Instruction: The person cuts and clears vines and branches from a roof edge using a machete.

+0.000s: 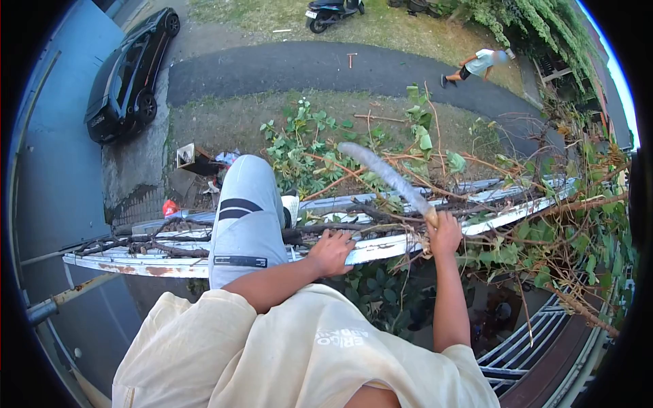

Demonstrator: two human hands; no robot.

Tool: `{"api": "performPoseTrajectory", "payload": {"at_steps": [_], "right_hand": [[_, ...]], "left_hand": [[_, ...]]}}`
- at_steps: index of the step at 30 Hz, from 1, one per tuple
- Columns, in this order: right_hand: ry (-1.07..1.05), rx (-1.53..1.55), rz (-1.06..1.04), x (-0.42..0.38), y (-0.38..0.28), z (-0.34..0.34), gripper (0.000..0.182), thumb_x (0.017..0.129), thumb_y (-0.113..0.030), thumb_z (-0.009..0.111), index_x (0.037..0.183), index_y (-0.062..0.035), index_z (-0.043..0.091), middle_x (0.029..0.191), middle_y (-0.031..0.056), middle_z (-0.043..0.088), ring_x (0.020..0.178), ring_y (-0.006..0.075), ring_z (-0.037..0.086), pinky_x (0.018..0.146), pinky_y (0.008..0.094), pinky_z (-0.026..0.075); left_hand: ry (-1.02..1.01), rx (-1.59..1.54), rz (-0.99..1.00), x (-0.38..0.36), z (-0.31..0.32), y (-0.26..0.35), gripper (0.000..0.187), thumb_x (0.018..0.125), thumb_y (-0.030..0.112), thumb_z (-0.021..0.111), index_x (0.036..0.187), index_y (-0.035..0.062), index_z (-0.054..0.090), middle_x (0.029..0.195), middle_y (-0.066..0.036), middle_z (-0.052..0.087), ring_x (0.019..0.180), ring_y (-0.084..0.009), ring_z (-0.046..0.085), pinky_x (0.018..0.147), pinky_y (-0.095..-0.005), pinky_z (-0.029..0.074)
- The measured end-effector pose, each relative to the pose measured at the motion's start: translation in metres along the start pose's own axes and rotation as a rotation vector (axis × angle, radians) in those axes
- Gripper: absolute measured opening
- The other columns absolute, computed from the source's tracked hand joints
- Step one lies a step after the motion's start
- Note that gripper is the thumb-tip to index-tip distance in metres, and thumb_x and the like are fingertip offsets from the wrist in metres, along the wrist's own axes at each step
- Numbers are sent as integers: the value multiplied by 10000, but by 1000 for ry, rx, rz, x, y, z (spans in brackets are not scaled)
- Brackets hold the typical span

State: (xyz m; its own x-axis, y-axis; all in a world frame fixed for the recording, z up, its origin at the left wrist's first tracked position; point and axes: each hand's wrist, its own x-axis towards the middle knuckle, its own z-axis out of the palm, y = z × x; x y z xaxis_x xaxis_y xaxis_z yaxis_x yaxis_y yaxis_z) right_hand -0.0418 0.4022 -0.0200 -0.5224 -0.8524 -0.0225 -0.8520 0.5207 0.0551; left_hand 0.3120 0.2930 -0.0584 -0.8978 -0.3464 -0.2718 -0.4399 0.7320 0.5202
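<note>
My right hand (445, 235) is wrapped round the handle of a machete (389, 174). Its long, slightly curved grey blade points up and to the left, over cut stems and leaves. My left hand (331, 253) lies with fingers spread on the white metal roof edge (381, 249), its paint chipped and rusty in places. One of my legs, in grey trousers (246, 204), reaches across this edge. Dark dry branches (367, 214) lie along the metal strips between and beyond my hands.
Tangled vines (564, 238) crowd the right side. The ground lies far below, with leafy cuttings (306, 143), a black car (129, 75), a parked scooter (331, 12) and a paved path (272, 68). A person (480, 63) walks there. White metal bars (527, 340) are at lower right.
</note>
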Motion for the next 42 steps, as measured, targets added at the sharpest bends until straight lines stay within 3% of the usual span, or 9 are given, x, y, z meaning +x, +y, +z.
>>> {"api": "performPoseTrajectory", "payload": {"at_steps": [2, 6, 10, 14, 16, 19, 22, 27, 42], "right_hand": [[68, 71, -147, -4, 7, 6, 351, 906, -381, 812, 1016, -97, 637, 999, 115, 658, 1008, 351, 649, 849, 493, 478], [81, 156, -151, -5, 11, 6, 425, 852, -447, 856, 921, -81, 650, 959, 102, 630, 975, 348, 630, 855, 499, 463], [-27, 97, -260, 2, 9, 6, 485, 836, -512, 856, 887, -75, 653, 945, 109, 613, 963, 343, 619, 867, 485, 468], [66, 35, -375, 14, 9, 7, 537, 835, -576, 841, 886, -75, 656, 949, 118, 614, 994, 340, 621, 922, 505, 459], [67, 69, -302, 16, 1, 16, 536, 868, -573, 824, 911, -67, 653, 954, 113, 649, 986, 337, 632, 952, 506, 446], [77, 50, 49, 26, -12, 24, 492, 943, -544, 784, 975, -63, 679, 940, 95, 721, 961, 315, 661, 966, 485, 437], [196, 101, 6, 23, -6, 35, 478, 939, -536, 792, 1020, -71, 714, 956, 89, 726, 961, 300, 664, 973, 470, 431], [149, 108, -23, 28, -2, 39, 500, 905, -521, 836, 1121, -77, 752, 1009, 66, 749, 1016, 274, 690, 1034, 453, 422], [163, 131, 5, 28, 1, 45, 467, 837, -436, 921, 1110, -95, 757, 970, 37, 728, 936, 245, 681, 986, 432, 417]], "left_hand": [[-17, -7, -8, -2, 1, 1, 681, 874, 494, 809, 1391, 83, 641, 1375, -148, 573, 1344, -339, 555, 1096, -546, 417], [-72, -10, -23, -1, -7, 4, 720, 872, 491, 807, 1439, 86, 626, 1363, -147, 581, 1361, -325, 542, 1103, -534, 409], [-62, 7, -17, -2, -1, -3, 733, 870, 489, 806, 1453, 85, 621, 1354, -144, 587, 1352, -320, 547, 1101, -532, 406], [-75, -7, -8, 1, -1, 4, 738, 861, 486, 817, 1444, 77, 626, 1348, -137, 591, 1345, -316, 549, 1089, -522, 411], [-56, 4, -7, 0, -1, 0, 744, 849, 489, 828, 1435, 73, 632, 1353, -132, 588, 1340, -315, 550, 1078, -512, 417], [-47, -2, 0, 0, 2, -2, 752, 846, 497, 830, 1437, 75, 632, 1366, -130, 584, 1348, -316, 547, 1092, -517, 415], [-52, -24, -8, 0, 2, -4, 761, 844, 503, 833, 1442, 78, 630, 1375, -129, 583, 1361, -317, 542, 1108, -526, 411], [-86, -95, -44, 4, -4, -5, 776, 834, 486, 845, 1452, 78, 611, 1373, -120, 585, 1381, -317, 533, 1151, -530, 386], [-138, -149, -62, 14, -6, -8, 795, 817, 449, 867, 1478, 99, 599, 1348, -86, 604, 1335, -278, 566, 1143, -507, 376]]}}
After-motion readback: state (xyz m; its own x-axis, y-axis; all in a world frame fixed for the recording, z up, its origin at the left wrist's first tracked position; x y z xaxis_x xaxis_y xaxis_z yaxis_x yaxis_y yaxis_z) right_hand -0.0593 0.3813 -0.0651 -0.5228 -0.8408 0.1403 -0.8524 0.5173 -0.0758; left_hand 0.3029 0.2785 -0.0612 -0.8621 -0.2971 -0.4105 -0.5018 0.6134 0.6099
